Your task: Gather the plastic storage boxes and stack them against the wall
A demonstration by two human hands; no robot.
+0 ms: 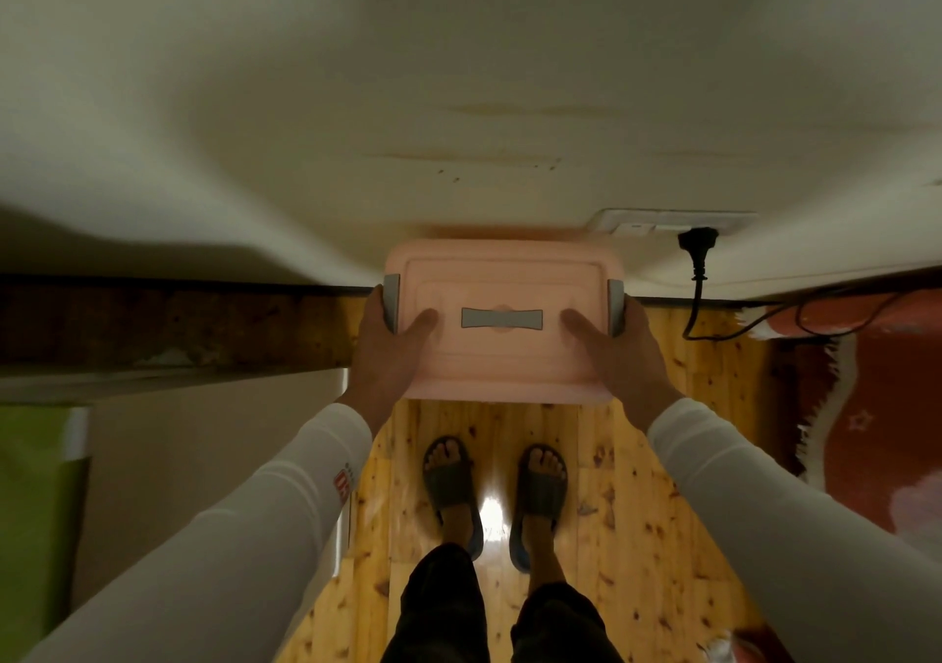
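A pink plastic storage box [502, 356] with a lid, a grey centre handle and grey side latches is held in front of me, its far edge close to the pale wall [459, 102]. My left hand [390, 351] grips its left end, thumb on the lid. My right hand [619, 351] grips the right end the same way. Both arms wear white sleeves. What lies under the box is hidden.
My feet in dark slippers [494, 489] stand on a wooden floor [688, 407]. A black plug and cable [697, 265] hang from a wall socket on the right. A red rug [877, 407] lies right; a dark wooden beam [178, 326] and green item [35, 509] are left.
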